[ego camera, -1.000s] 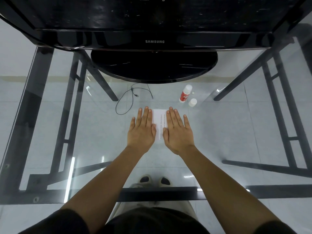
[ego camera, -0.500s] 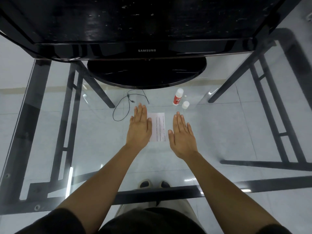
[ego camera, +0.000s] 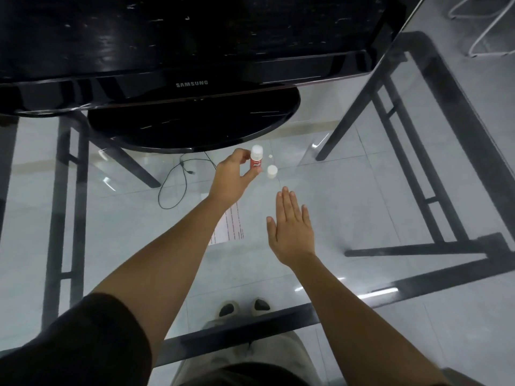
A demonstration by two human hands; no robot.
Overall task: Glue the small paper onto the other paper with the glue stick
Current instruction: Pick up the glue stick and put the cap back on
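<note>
My left hand reaches far over the glass table and grips the red-and-white glue stick between thumb and fingers. Its white cap stands on the glass just right of it. A white paper with printed lines lies flat on the table, partly hidden under my left forearm; I cannot tell the small paper apart from the other one. My right hand hovers flat, fingers together, to the right of the paper and holds nothing.
A black Samsung monitor on a round stand fills the far side of the glass table. A thin black cable loops left of the glue stick. The black table frame shows through the glass.
Both hands lifted off the paper. My left hand went forward and took hold of the glue stick; my right hand drew off to the right. The view shifted right.
</note>
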